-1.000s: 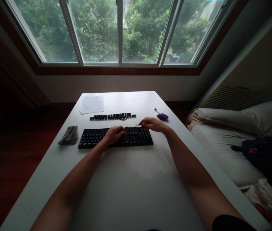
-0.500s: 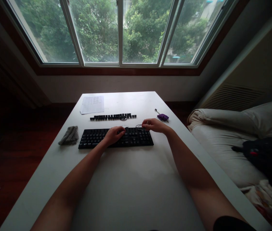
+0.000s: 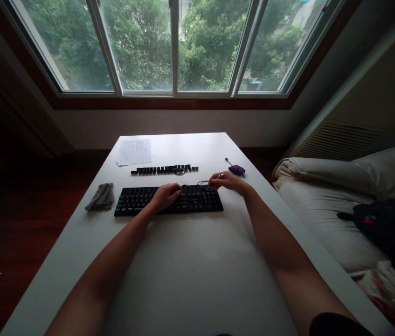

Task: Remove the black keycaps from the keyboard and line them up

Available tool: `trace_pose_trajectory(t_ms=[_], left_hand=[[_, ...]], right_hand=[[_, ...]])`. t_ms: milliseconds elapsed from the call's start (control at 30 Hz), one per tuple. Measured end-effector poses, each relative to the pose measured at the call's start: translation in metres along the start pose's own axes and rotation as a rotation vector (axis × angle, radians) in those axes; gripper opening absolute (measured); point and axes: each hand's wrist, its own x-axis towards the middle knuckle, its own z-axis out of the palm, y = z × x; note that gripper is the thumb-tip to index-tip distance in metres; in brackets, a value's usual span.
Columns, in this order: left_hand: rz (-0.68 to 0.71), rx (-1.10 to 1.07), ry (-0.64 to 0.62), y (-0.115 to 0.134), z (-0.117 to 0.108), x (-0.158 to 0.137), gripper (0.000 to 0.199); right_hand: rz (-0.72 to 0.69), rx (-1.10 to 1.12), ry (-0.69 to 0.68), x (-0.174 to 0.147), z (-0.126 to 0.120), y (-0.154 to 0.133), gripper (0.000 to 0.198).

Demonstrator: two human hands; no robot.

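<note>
A black keyboard [image 3: 137, 200] lies across the white table in front of me. My left hand [image 3: 165, 195] rests on its middle, fingers bent over the keys and the thumb side toward the right. Over the keyboard's upper right corner is my right hand [image 3: 225, 181], its thumb and fingers pinched together. A small glint shows at those fingers, but what they hold is too small to make out. A thin dark loop of wire or cable [image 3: 202, 182] sits just left of the right fingertips. Behind the keyboard, several loose black keycaps [image 3: 164, 170] stand in rows.
A purple item with a thin stick [image 3: 236, 170] lies to the right, beyond my right hand. At the left is a crumpled grey cloth [image 3: 100, 197]. A printed sheet [image 3: 134, 152] lies at the far left corner. A bed or couch [image 3: 316, 205] flanks the table's right edge.
My right hand has shifted slightly right and its fingers have curled more, with a glint now showing at them. My left hand and the keyboard stay about where they were.
</note>
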Motion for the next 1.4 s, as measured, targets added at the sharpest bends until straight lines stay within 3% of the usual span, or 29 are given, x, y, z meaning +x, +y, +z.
trace_pose_trajectory(t_ms=[533,933,1267,1400], left_hand=[[0.006,-0.008,0.021,0.0,0.0,-0.001,0.016],[0.012,-0.012,0.021,-0.001,0.0,-0.002,0.017],[0.01,-0.036,0.021,-0.001,0.001,-0.002,0.018],[0.017,-0.105,0.018,0.0,0.001,-0.002,0.03]], right_hand=[[-0.004,0.013,-0.018,0.001,0.001,0.001,0.044],[-0.014,0.173,0.133,-0.003,-0.006,0.009,0.037],[-0.169,0.177,0.098,0.01,0.042,-0.027,0.04],[-0.209,0.216,0.08,0.015,0.065,-0.03,0.04]])
